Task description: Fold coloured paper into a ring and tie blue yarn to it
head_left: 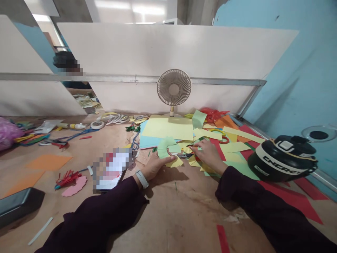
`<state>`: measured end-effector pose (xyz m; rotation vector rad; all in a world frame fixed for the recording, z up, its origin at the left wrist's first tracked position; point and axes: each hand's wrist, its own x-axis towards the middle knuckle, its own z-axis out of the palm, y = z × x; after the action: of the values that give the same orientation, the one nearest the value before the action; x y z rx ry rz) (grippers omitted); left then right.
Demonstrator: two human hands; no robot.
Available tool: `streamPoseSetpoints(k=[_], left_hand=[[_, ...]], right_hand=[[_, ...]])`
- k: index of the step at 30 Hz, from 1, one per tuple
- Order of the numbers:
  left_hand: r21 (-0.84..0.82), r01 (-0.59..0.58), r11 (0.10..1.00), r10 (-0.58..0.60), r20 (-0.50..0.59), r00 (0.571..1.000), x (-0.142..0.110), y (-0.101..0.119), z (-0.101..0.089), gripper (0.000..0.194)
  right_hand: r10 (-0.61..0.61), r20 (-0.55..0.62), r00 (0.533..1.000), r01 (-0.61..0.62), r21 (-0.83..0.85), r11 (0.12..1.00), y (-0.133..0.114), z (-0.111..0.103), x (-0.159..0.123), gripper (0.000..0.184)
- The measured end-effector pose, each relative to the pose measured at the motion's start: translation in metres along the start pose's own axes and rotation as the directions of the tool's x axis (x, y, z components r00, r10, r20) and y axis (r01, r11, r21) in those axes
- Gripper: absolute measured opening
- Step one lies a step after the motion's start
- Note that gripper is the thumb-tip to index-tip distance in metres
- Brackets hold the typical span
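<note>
My left hand (pixel 154 168) lies at the middle of the table, closed on a curved light-green paper piece (pixel 163 147), its thumb stretched to the right. Among the paper scraps, my right hand (pixel 209 154) has its fingers bent and their tips drawn together; what they hold, if anything, is too small to name. Between the hands lies a thin dark tool (pixel 183 156), partly covered, its kind unclear. Small yellow scraps (pixel 195 162) lie around it. Behind is a yellow paper sheet (pixel 168 127) on top of light-blue sheets (pixel 150 143).
A small fan (pixel 174 88) stands at the back before a white partition (pixel 126 49). At right is a black jug (pixel 281 158) beside red paper (pixel 295 203). A phone (pixel 112 172), a pink paper piece (pixel 75 187) and tape rolls (pixel 97 124) lie leftward. Another person (pixel 65 61) is beyond.
</note>
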<state>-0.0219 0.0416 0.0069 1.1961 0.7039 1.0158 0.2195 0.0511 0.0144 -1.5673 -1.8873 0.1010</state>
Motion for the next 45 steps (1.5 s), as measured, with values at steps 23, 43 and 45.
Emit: streamPoseSetpoints(k=[23, 43, 45], left_hand=[[0.071, 0.012, 0.997, -0.012, -0.002, 1.0, -0.006, 0.005, 0.003, 0.044], [-0.015, -0.052, 0.999, 0.05, -0.086, 0.995, -0.005, 0.003, 0.005, 0.044], [-0.049, -0.064, 0.997, 0.059, -0.109, 0.992, -0.002, 0.003, 0.007, 0.049]], right_hand=[[0.289, 0.185, 0.939, -0.221, -0.315, 0.923, -0.028, 0.024, 0.019, 0.03], [0.118, 0.201, 0.972, -0.171, 0.267, 0.949, -0.033, 0.011, 0.026, 0.023], [0.093, 0.234, 0.968, -0.178, 0.371, 0.911, -0.039, -0.001, 0.025, 0.031]])
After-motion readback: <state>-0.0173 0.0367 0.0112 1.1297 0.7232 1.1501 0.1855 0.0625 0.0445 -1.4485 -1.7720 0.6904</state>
